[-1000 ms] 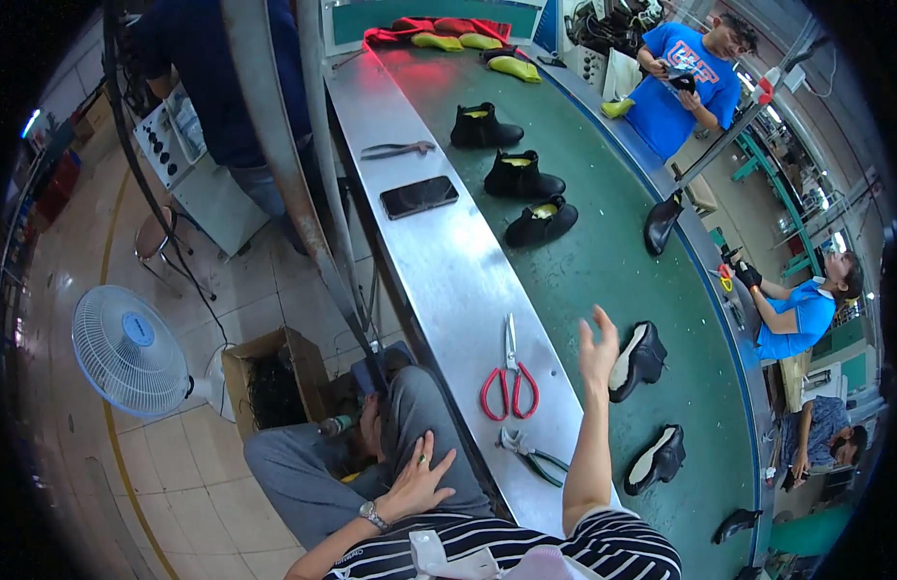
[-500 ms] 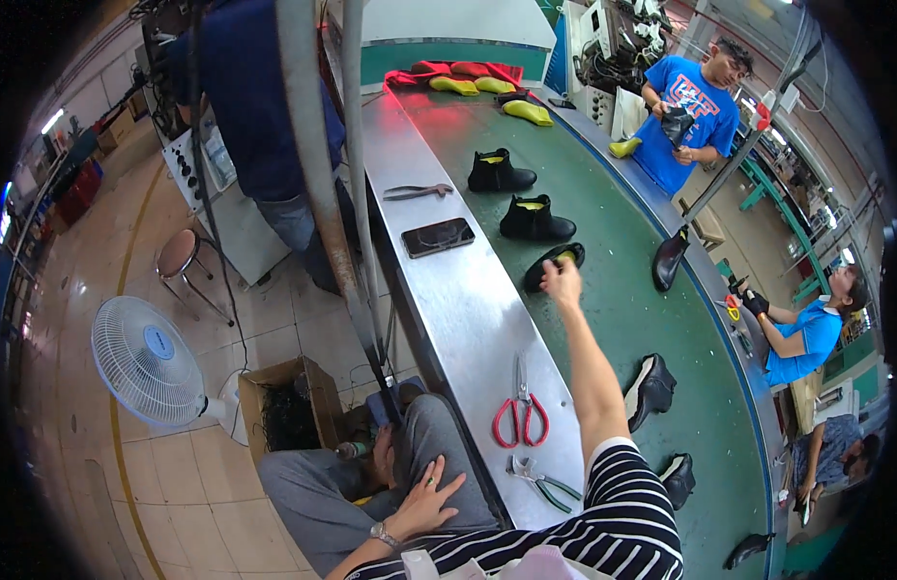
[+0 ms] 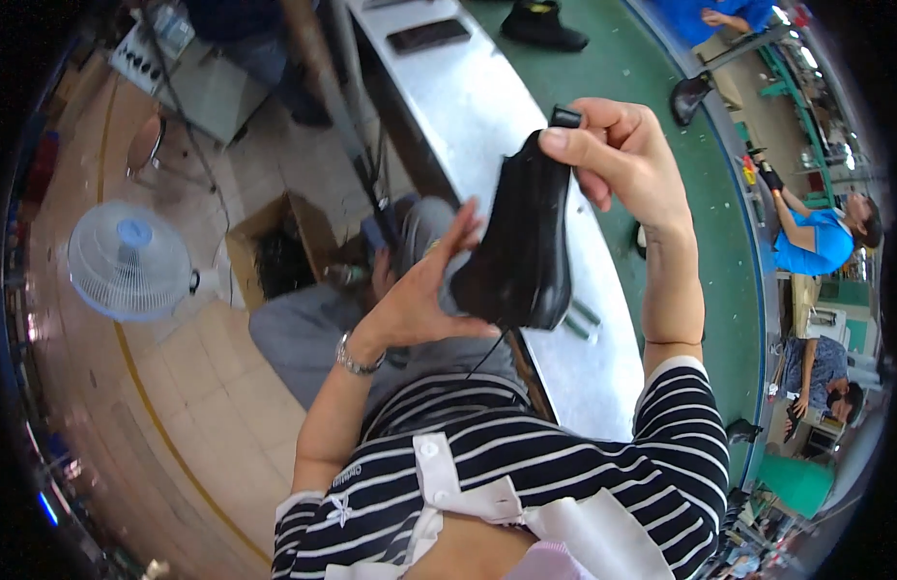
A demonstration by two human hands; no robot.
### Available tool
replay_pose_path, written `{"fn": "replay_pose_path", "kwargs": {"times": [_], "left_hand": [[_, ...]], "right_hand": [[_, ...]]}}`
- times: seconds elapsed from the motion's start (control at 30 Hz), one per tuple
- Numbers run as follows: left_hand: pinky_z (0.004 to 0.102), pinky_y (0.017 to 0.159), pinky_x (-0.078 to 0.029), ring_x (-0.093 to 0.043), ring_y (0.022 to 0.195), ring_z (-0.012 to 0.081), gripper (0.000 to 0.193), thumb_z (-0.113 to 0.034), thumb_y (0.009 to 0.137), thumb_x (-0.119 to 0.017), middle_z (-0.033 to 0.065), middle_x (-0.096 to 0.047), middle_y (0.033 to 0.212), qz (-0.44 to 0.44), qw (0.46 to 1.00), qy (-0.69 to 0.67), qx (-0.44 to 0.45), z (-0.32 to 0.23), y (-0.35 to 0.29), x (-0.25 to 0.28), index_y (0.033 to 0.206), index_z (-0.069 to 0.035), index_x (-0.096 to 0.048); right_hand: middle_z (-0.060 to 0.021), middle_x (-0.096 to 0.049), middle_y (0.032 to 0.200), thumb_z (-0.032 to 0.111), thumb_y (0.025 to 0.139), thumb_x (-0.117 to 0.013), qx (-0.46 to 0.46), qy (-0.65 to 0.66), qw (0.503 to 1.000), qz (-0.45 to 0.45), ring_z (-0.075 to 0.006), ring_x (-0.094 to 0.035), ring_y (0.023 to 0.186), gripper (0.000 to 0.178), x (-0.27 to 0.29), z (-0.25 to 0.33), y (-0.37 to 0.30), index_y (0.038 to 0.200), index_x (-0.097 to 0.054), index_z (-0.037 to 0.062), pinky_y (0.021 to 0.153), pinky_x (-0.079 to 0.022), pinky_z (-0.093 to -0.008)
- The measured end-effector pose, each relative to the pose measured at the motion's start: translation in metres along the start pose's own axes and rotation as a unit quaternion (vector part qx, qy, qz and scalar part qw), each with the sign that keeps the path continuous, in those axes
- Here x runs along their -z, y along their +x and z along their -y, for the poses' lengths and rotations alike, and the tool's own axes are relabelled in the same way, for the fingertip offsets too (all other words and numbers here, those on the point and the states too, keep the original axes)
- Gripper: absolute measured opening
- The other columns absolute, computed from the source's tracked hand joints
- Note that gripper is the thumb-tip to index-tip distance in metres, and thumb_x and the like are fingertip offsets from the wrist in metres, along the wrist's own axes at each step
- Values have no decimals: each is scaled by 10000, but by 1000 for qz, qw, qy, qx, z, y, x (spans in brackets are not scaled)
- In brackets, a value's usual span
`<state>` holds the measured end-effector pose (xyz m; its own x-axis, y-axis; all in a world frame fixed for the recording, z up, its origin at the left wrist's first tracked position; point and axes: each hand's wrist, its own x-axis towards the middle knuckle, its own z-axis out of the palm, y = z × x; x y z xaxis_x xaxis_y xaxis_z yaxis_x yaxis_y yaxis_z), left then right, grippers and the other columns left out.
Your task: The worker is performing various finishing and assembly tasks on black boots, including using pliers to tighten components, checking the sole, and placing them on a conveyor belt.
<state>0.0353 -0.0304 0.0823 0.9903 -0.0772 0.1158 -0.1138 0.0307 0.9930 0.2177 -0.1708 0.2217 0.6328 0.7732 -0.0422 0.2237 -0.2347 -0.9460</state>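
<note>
A black ankle boot (image 3: 521, 232) hangs in front of my body, above the edge of the metal ledge. My right hand (image 3: 630, 164) pinches it at its upper end, by a dark tab, thumb against fingers. Close to the boot's lower left side is my left hand (image 3: 410, 302), its fingers spread and thumb reaching under the boot; whether it touches the boot is hard to tell. A thin dark cord dangles below the boot. Partly hidden behind the boot, green-handled pliers (image 3: 582, 321) lie on the metal ledge (image 3: 492, 101).
Along the ledge runs a green belt (image 3: 613, 82), with another black boot (image 3: 545, 27) on it. A phone (image 3: 429, 36) lies on the ledge. A fan (image 3: 131, 259) and a cardboard box (image 3: 311, 230) stand at left. Across the belt sits a person in blue (image 3: 818, 240).
My right hand has lifted the black boot off the belt and brought it toward me. My left hand has risen from my leg to the boot. The view has tilted down.
</note>
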Motion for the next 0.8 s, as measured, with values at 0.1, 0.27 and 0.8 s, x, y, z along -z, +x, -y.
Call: {"fn": "replay_pose_path", "kwargs": {"times": [0.1, 0.27, 0.8], "left_hand": [[342, 1144, -204, -230, 1424, 231, 1211, -166, 611, -868, 150, -192, 1561, -48, 996, -66, -42, 20, -34, -6, 1526, -76, -80], [342, 1160, -124, -152, 1446, 220, 1219, -197, 591, -887, 133, -152, 1575, -138, 988, -8, 62, 54, -107, -2, 1524, -79, -112], [313, 948, -448, -574, 1097, 171, 587, -376, 896, -645, 90, -588, 1235, -383, 829, -315, 259, 54, -225, 41, 1325, -11, -481]], "right_hand": [[31, -492, 456, 249, 863, -707, -12, 35, 997, 61, -23, -429, 378, 339, -44, -19, -8, 620, -569, 56, 383, -327, -187], [1, -561, 614, 209, 953, -584, -13, 112, 994, -6, -42, -538, 564, 266, -102, -62, -19, 1095, -651, -6, 506, -415, -184], [-186, -540, 1071, 182, 906, -598, -132, -446, 880, -97, -334, -524, 973, 451, -62, -260, -199, 1336, -520, 68, 887, -420, -422]]}}
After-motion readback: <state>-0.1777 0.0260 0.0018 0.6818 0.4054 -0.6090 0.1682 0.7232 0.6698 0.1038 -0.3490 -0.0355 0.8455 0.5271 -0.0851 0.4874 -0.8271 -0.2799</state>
